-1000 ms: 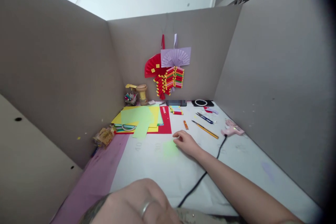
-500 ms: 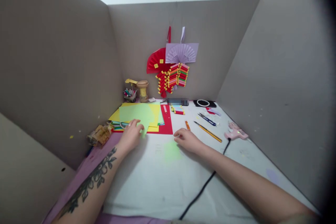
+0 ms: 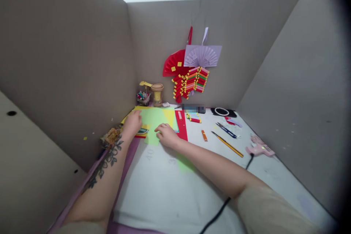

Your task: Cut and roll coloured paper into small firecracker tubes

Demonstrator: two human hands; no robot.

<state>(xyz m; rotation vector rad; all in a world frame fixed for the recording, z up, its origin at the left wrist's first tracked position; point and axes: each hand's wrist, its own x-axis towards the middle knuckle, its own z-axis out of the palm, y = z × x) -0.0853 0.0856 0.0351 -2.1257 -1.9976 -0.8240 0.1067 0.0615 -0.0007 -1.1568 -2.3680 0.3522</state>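
Observation:
My left hand (image 3: 132,123) is at the left edge of a light-green paper sheet (image 3: 156,115), its fingers closed on that edge; the fingertips are partly hidden. The green sheet lies on a stack of yellow and other coloured papers, with a narrow part reaching over the stack's near edge. Across this lower part, my right hand (image 3: 168,136) rests with fingers apart, gripping nothing. Under my right forearm a small green paper piece (image 3: 184,164) lies on the table, partly covered. Red paper (image 3: 181,128) shows beneath the stack.
To the right lie a yellow pencil-like tool (image 3: 227,144), blue thread snips (image 3: 227,130), an orange piece (image 3: 204,136) and a pink glue gun (image 3: 260,148) with a black cord. Paper rolls (image 3: 195,120) sit behind. Fan decorations (image 3: 203,55) hang on the back panel. Grey panels enclose the table.
My right hand has moved left from the table to the green sheet. My left hand has shifted up to the sheet's left edge. The sheet's lower part has moved left; the camera view has turned left.

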